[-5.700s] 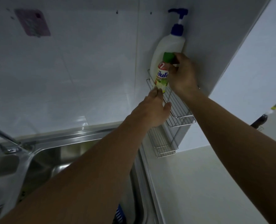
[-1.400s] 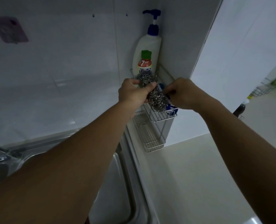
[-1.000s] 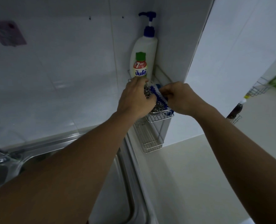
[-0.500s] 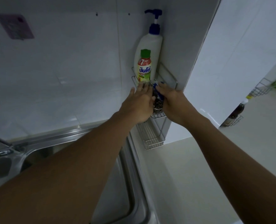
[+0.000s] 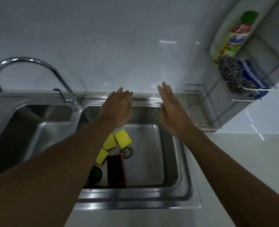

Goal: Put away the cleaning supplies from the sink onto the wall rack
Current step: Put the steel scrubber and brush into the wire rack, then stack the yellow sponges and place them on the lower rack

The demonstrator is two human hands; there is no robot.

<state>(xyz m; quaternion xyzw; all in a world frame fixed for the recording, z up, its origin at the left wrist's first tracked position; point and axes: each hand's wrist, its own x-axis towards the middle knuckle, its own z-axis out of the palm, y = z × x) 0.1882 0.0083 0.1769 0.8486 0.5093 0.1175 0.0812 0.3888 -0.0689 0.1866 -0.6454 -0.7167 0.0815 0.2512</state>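
My left hand (image 5: 119,108) and my right hand (image 5: 171,110) hover open and empty over the right sink basin (image 5: 171,161). In that basin lie three yellow sponges (image 5: 123,138), a dark red rectangular box (image 5: 115,171) and a dark green round thing (image 5: 95,175) partly hidden by my left forearm. At the upper right the wire wall rack (image 5: 253,94) holds a steel wool scrubber (image 5: 232,76), a blue-and-white packet (image 5: 251,76) and a green-capped dish soap bottle (image 5: 235,35), with a white bottle (image 5: 222,31) behind it.
A curved chrome faucet (image 5: 29,63) stands at the left between the two basins. The left basin (image 5: 21,128) is dark. A lower wire shelf (image 5: 199,110) hangs beneath the rack. Pale countertop (image 5: 241,161) runs along the right.
Both hands have let go of the scrubber and blue packet, which now sit in the rack. My view has swung down and left to the sink, and both hands are now over the basin.
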